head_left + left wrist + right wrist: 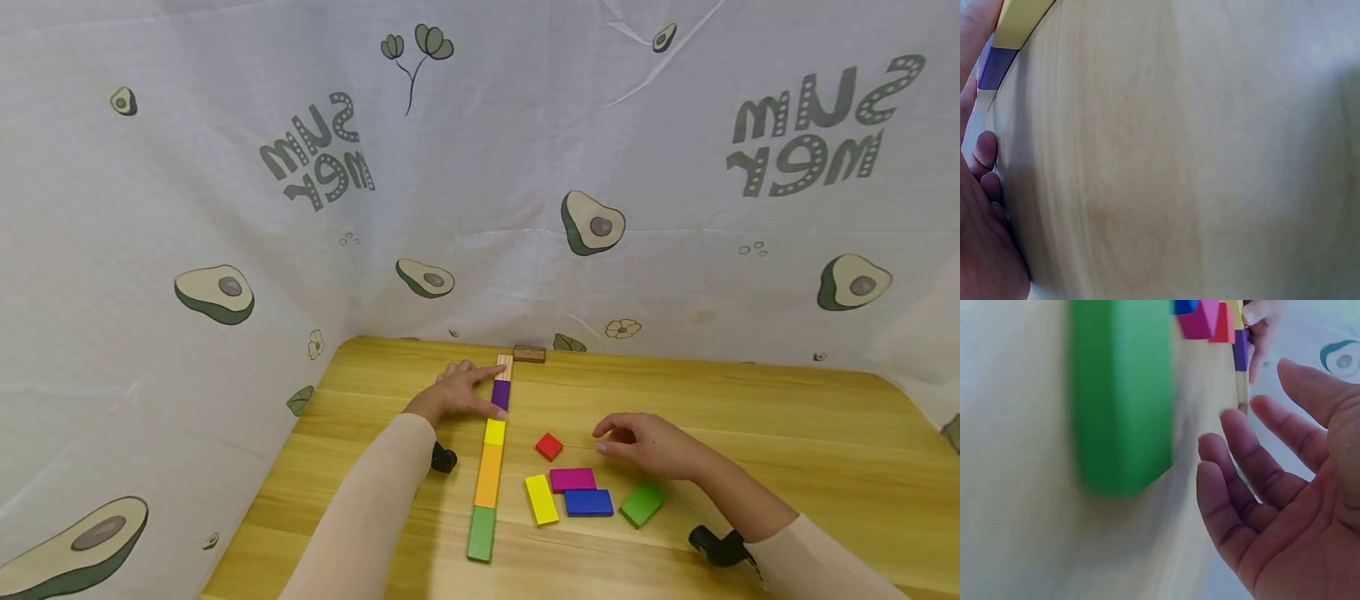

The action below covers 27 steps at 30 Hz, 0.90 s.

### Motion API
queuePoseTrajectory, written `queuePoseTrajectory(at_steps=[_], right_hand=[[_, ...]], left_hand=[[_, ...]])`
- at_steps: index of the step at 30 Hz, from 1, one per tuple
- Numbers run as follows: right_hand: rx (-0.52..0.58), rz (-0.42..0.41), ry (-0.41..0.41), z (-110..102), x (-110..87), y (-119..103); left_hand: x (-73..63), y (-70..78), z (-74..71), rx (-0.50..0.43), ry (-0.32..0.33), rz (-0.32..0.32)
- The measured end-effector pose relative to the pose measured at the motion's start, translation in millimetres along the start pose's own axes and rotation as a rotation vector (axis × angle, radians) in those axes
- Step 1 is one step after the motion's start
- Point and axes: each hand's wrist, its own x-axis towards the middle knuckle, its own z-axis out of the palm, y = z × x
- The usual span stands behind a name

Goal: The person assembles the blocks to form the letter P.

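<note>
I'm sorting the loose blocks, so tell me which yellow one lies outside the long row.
The slanted yellow block beside the magenta block; the other yellow block sits in line between the purple block and orange block.

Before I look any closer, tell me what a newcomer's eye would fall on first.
Probably the straight row of coloured blocks on the wooden table, with the left hand at its far end. Next, five bright loose blocks right of that row, near the right hand, which holds nothing. Behind the table, a pale sheet shows large avocados and mirrored "summer" lettering.
</note>
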Motion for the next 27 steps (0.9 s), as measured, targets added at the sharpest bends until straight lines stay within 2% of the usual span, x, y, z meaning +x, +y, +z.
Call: queuePoseTrajectory(at_steps=[7,14,21,27], right_hand=[[0.028,0.012,-0.048,-4.0,-36.4,27.3],[0.069,0.028,-0.096,-4.1,-62.3,46.5],[0.198,0.008,-0.138,-1.9,-75.0,54.1],[0.172,-0.004,-0.102,2.3,-77.7,54.6]], left_hand=[[2.0,-0.4,1.2,0.004,0.002,-0.004],[2.9,-1.2,1.4,-0.001,-0.002,-0.008],[1.2,-0.2,0.4,0.009,-0.001,0.004],[0.5,1.1,1.2,-0.001,-0.002,-0.003]])
